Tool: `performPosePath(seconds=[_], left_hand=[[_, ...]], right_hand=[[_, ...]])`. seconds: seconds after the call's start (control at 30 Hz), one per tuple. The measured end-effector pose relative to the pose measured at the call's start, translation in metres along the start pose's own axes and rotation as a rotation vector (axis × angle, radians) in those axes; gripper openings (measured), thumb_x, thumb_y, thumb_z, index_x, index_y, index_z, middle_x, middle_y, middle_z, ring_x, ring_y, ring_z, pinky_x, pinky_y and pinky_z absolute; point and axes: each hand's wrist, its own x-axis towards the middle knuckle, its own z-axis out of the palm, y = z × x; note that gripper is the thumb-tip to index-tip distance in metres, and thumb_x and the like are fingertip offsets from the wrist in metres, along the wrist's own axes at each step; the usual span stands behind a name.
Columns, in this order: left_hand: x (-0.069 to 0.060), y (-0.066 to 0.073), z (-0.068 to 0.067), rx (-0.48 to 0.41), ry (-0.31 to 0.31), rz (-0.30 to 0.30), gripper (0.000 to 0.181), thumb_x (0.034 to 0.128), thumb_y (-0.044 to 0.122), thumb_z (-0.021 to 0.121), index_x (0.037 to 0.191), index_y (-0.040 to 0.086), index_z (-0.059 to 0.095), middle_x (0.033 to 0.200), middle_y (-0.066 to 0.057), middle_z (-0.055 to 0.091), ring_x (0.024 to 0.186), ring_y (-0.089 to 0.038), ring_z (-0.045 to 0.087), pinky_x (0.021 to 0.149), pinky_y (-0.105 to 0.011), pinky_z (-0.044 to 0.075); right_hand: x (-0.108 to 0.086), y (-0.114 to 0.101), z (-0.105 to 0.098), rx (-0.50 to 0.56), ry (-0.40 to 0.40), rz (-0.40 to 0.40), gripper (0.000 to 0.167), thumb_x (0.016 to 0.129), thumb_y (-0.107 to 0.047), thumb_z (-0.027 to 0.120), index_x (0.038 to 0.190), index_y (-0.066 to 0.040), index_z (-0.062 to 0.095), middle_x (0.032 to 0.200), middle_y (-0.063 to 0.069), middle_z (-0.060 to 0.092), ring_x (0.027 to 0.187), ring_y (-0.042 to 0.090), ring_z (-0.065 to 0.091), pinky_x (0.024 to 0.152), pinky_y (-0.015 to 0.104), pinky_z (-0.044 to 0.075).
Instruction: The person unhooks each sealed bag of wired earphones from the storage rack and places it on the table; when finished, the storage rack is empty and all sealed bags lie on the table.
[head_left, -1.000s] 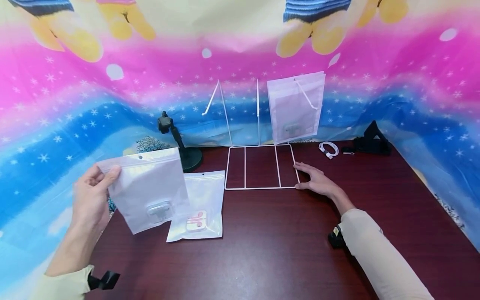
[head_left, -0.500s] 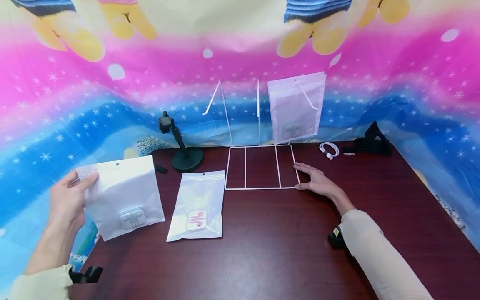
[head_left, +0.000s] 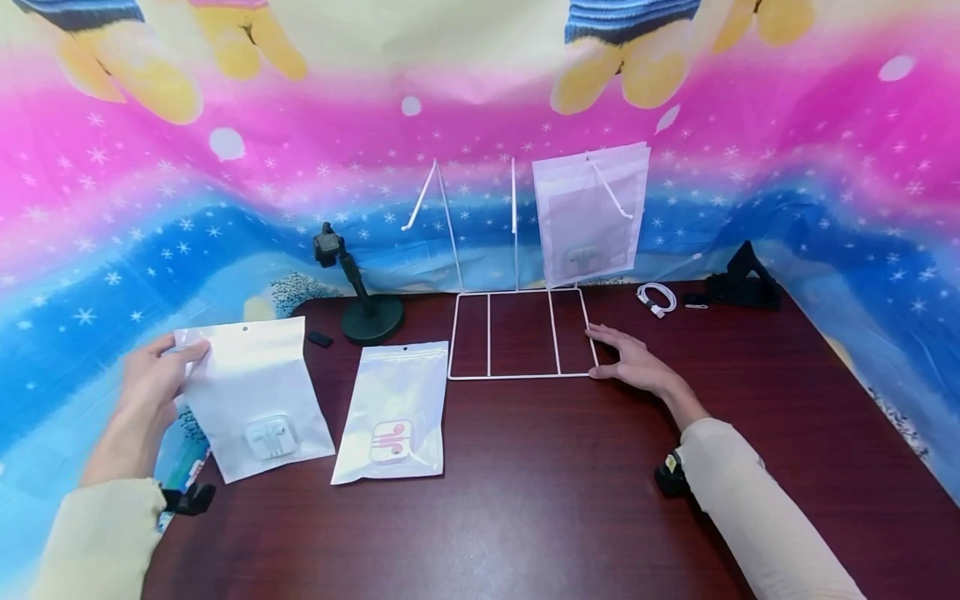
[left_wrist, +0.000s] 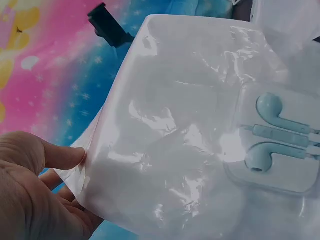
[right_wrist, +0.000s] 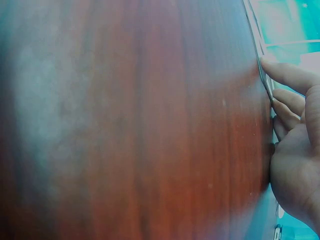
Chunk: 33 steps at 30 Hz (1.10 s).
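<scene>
In the head view my left hand (head_left: 148, 385) pinches the upper left corner of a white zip bag (head_left: 251, 375). The bag hangs near the table's left edge, with white earphones in a clear case (head_left: 272, 437) at its bottom. The left wrist view shows thumb and fingers on the corner of this bag (left_wrist: 165, 110). Just right of it a second white bag (head_left: 397, 383), holding pink earphones (head_left: 392, 440), lies flat. My right hand (head_left: 633, 362) rests by the white wire rack (head_left: 517, 377), its extended fingers and thumb touching the right side of the base.
On the rack's right hook hang white bags (head_left: 592, 208); its left hook (head_left: 420, 196) and middle hook (head_left: 514, 196) are bare. Behind stand a black stand (head_left: 372, 318) and a small black item (head_left: 320, 338). A coiled white cable (head_left: 656, 300) and black holder (head_left: 742, 283) lie right.
My left hand has drawn the held bag left and lower, away from the lying bag, then shifted slightly right. The right hand and the rack have stayed put.
</scene>
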Motion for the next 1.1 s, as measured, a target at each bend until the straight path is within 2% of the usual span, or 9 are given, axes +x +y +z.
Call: performPosePath(seconds=[0.17,0.23,0.43,0.57,0.73,0.9,1.1], left_hand=[[0.02,-0.009,0.011,0.025,-0.034,0.007,0.08,0.106,0.046,0.053,0.167,0.015,0.013,0.172,-0.02,0.014,0.149,-0.045,0.029,0.118,-0.065,0.03],[0.027,-0.013,0.016,0.029,-0.037,0.0,0.077,0.1076,0.042,0.051,0.167,0.015,0.01,0.172,-0.02,0.01,0.153,-0.047,0.021,0.118,-0.066,0.028],[0.05,-0.025,0.037,0.0,-0.03,-0.035,0.07,0.109,0.028,0.05,0.166,0.015,0.011,0.173,-0.015,0.006,0.157,-0.041,0.014,0.123,-0.055,0.025],[0.062,-0.034,0.051,-0.015,-0.017,-0.076,0.071,0.1082,0.023,0.051,0.167,0.016,0.012,0.173,-0.014,0.007,0.157,-0.039,0.015,0.123,-0.053,0.026],[0.071,-0.039,0.064,-0.034,-0.01,-0.119,0.072,0.1082,0.024,0.052,0.167,0.02,0.01,0.174,-0.01,0.006,0.158,-0.036,0.015,0.124,-0.051,0.026],[0.076,-0.042,0.076,-0.014,-0.018,-0.125,0.072,0.1076,0.025,0.052,0.167,0.019,0.012,0.174,-0.011,0.007,0.158,-0.034,0.015,0.124,-0.05,0.027],[0.081,-0.051,0.086,0.008,-0.013,-0.089,0.07,0.1065,0.022,0.053,0.166,0.012,0.019,0.172,-0.016,0.015,0.155,-0.036,0.025,0.122,-0.051,0.031]], right_hand=[[0.001,0.001,0.002,0.002,-0.004,-0.002,0.079,0.094,-0.025,0.075,0.16,-0.004,0.037,0.17,0.022,0.021,0.156,0.047,0.011,0.118,0.074,0.0],[0.002,0.001,0.002,0.001,-0.004,0.0,0.08,0.094,-0.026,0.075,0.161,-0.004,0.037,0.17,0.021,0.022,0.156,0.046,0.012,0.118,0.074,0.001],[0.001,-0.001,0.003,0.006,0.0,0.002,0.079,0.094,-0.025,0.075,0.16,-0.004,0.037,0.17,0.021,0.022,0.156,0.046,0.013,0.119,0.073,0.001],[0.002,-0.002,0.003,0.007,-0.001,0.004,0.079,0.094,-0.026,0.075,0.161,-0.005,0.037,0.17,0.021,0.022,0.156,0.046,0.013,0.119,0.073,0.001],[0.0,-0.001,0.002,0.003,0.003,0.006,0.079,0.094,-0.025,0.075,0.16,-0.005,0.037,0.17,0.021,0.022,0.156,0.045,0.013,0.119,0.073,0.001],[0.0,0.0,0.001,0.004,0.005,0.005,0.078,0.095,-0.024,0.075,0.161,-0.005,0.037,0.17,0.019,0.022,0.157,0.043,0.013,0.12,0.07,0.002],[0.0,0.001,0.0,0.006,0.008,-0.006,0.078,0.094,-0.024,0.075,0.16,-0.003,0.038,0.17,0.021,0.023,0.157,0.044,0.013,0.12,0.07,0.002]])
